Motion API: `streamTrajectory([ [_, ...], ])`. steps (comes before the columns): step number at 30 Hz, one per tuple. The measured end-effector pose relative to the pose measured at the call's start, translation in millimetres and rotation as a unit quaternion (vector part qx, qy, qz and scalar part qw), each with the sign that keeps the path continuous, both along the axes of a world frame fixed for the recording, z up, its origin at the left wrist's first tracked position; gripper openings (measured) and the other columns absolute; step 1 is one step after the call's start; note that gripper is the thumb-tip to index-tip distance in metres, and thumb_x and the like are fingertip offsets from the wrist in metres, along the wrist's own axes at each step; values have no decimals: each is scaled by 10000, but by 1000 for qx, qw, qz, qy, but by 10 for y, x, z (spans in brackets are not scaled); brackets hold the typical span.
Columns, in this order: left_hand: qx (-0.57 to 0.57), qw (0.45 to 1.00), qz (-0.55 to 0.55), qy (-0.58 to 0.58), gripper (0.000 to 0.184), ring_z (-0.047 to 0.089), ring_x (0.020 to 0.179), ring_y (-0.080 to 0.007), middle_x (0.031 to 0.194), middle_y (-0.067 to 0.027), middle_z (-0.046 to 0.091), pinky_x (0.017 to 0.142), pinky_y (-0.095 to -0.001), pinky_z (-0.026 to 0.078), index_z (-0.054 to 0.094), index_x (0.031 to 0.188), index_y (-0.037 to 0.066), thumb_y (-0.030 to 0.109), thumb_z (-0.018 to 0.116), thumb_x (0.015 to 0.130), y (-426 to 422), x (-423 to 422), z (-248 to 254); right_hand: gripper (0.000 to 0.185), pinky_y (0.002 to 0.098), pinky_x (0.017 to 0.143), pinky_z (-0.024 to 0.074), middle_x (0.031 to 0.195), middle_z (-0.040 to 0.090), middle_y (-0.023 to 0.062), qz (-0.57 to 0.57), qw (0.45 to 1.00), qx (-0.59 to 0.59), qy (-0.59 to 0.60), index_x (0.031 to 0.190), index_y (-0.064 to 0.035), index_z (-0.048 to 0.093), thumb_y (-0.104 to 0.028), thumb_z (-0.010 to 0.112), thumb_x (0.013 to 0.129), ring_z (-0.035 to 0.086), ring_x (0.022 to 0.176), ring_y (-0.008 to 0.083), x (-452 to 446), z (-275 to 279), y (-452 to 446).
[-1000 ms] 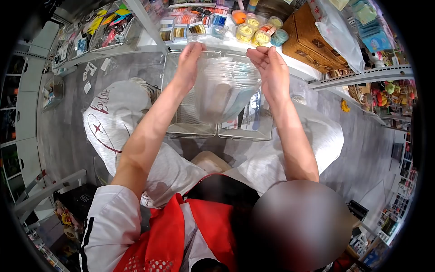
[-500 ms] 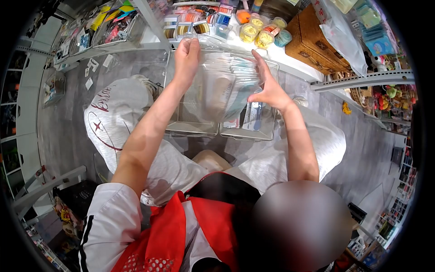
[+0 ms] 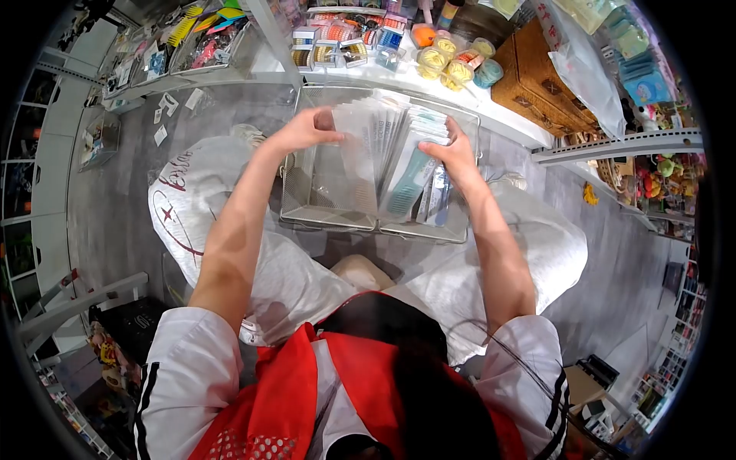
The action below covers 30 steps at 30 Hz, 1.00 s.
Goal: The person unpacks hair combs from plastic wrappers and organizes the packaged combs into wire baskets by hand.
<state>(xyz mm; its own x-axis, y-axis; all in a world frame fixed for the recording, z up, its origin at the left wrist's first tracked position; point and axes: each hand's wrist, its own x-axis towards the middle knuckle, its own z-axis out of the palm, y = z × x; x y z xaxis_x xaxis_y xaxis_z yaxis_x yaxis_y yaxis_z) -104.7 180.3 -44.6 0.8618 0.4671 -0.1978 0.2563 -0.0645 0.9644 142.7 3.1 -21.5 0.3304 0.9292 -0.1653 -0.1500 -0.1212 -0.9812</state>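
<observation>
A wire mesh basket (image 3: 330, 225) stands on the floor between my knees, with a second mesh basket (image 3: 429, 233) on its right. Flat, clear-wrapped packets stand in a row, split into a pale stack (image 3: 364, 142) and a teal-fronted stack (image 3: 412, 172). My left hand (image 3: 310, 129) is curled round the left edge of the pale stack, thumb toward me. On the other side my right hand (image 3: 452, 149) grips the teal-fronted stack, thumb on its front and fingers behind. The contents of the packets are hard to make out. More blue-and-white packets (image 3: 437, 201) stand in the right basket.
Beyond the baskets, a white shelf (image 3: 383, 73) bears tubs of coloured bands (image 3: 458, 73) and a brown wicker box (image 3: 540, 77). A metal shelf post (image 3: 274, 38) rises at the back left. Small tags (image 3: 160, 136) lie on the grey floor.
Both hands have come down with the packets toward the baskets. My left hand has moved from the raised clear plastic to the packets' edge. The packets now fan into two stacks.
</observation>
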Motion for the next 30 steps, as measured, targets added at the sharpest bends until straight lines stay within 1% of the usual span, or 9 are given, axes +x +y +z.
streamTrajectory([
  [5,-10,996,88,-12,161,601,752,-119,854,-77,638,668,-237,476,599,914,-37,98,544,845,-126,152,130,680,271,831,432,1073,538,134,-49,991,24,121,1236,79,327,19,683,658,539,959,176,23,-51,-18],
  [10,63,978,173,-99,186,543,584,-99,688,-33,572,557,-237,461,588,851,-21,141,502,886,-318,463,512,616,297,861,421,1063,537,110,-84,963,81,245,1252,35,330,25,628,712,544,954,184,58,40,-93],
  [14,86,953,248,-151,256,460,480,-68,604,1,517,463,-210,402,584,800,14,218,470,905,-378,563,1042,547,333,891,412,1107,523,97,-69,933,152,319,1241,-1,355,-38,610,760,523,1003,189,95,144,-51],
  [16,114,952,227,-169,294,441,457,-63,595,-2,499,412,-199,358,543,790,30,248,405,930,-378,613,1373,543,349,906,406,1122,516,93,-50,913,193,357,1254,-10,349,-70,602,778,512,1023,193,59,277,6],
  [18,144,953,201,-173,327,426,443,-76,589,-6,475,403,-210,345,502,761,31,270,372,943,-405,680,1786,568,398,954,359,1178,494,100,-54,899,231,368,1255,-22,364,-247,611,796,470,1089,232,16,254,77],
  [21,189,967,112,-133,356,452,449,-71,603,-8,498,405,-213,375,522,803,20,293,345,948,-415,746,2342,714,450,978,319,1250,451,88,-20,860,278,427,1252,-59,391,-484,628,730,421,1144,268,-123,213,162],
  [24,210,973,85,-44,368,486,468,-69,609,-12,515,438,-208,420,545,855,14,304,338,948,-543,850,2767,795,443,964,332,1248,455,80,110,826,292,469,1263,-74,384,-517,671,667,430,1138,259,-377,51,214],
  [28,207,972,104,44,387,539,566,-75,720,-19,559,501,-203,459,548,948,8,324,325,947,-456,911,3047,746,439,941,361,1196,481,106,32,862,218,457,1250,-60,386,-508,637,710,464,1100,263,-778,142,261],
  [30,159,979,106,71,402,594,696,-112,895,-75,599,542,-220,480,496,1062,-15,319,303,948,-336,862,3112,711,435,927,379,1175,488,125,-48,866,175,466,1248,-43,376,-485,611,742,481,1080,264,-817,478,189],
])
